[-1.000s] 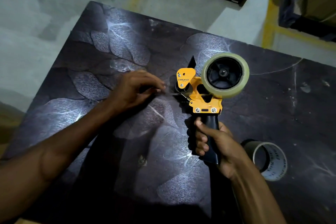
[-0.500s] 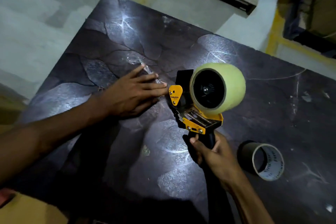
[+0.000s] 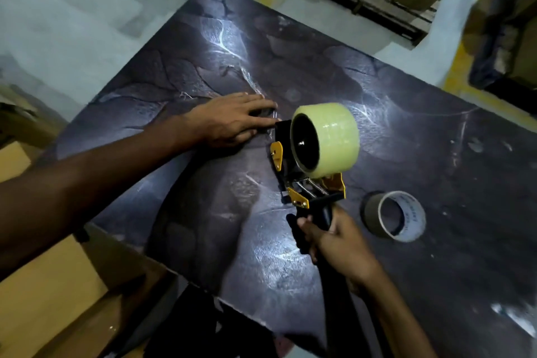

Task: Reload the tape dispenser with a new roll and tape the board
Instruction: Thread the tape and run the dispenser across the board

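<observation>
On dark board [image 3: 406,131], L hand [image 3: 229,122] flat, R hand [image 3: 334,241] gripping tape dispenser [image 3: 308,183] w/ new roll [image 3: 334,139].

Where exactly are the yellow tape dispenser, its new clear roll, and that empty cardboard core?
yellow and black tape dispenser [image 3: 302,197]: head view, on its yellow metal frame.
pale clear tape roll [image 3: 334,136]: head view, on its outer wound face.
empty grey cardboard core [image 3: 373,211]: head view, on its outer wall.

The left hand [image 3: 232,122] lies flat on the dark board [image 3: 406,131], fingers spread, right beside the front of the tape dispenser [image 3: 308,180]. The right hand [image 3: 337,244] grips its black handle. A full roll of tape [image 3: 328,139] sits on it. An empty roll [image 3: 395,215] lies on the board nearby.
</observation>
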